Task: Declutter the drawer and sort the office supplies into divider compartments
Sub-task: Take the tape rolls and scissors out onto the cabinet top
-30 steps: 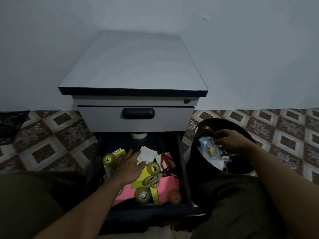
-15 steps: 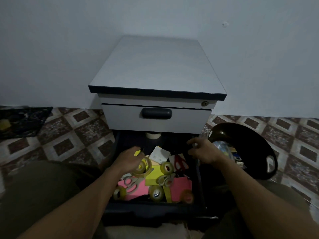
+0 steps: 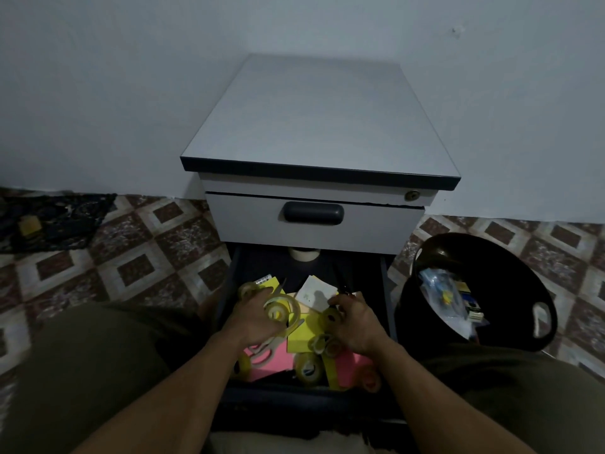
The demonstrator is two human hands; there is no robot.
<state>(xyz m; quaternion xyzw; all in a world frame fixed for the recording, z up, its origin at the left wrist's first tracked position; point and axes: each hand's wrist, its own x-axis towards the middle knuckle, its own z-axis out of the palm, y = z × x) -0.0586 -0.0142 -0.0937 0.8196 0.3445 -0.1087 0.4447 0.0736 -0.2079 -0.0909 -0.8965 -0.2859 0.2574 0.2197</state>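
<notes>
The cabinet's lower drawer (image 3: 307,403) is pulled out between my knees and cluttered. My left hand (image 3: 255,322) grips a clump of clear tape rolls (image 3: 281,309) just above the pile. My right hand (image 3: 357,322) is down in the drawer's right half. Its fingers curl over a small tape roll (image 3: 330,317) and a dark, red-handled item (image 3: 344,290). What they grip is hidden. Yellow notes (image 3: 299,337), pink paper (image 3: 270,363), a white slip (image 3: 316,294), white scissor handles (image 3: 262,352) and more tape rolls (image 3: 307,370) lie loose. No dividers show.
The grey cabinet (image 3: 314,119) stands against the wall, its upper drawer (image 3: 311,224) closed. A black bin (image 3: 545,317) holding plastic wrappers sits on the tiled floor at right. A masking tape roll (image 3: 304,254) lies at the drawer's back. Dark cloth (image 3: 59,221) lies far left.
My right hand left the bin and came into the drawer's right side. My left hand picked up the clump of tape rolls. The view shifted left.
</notes>
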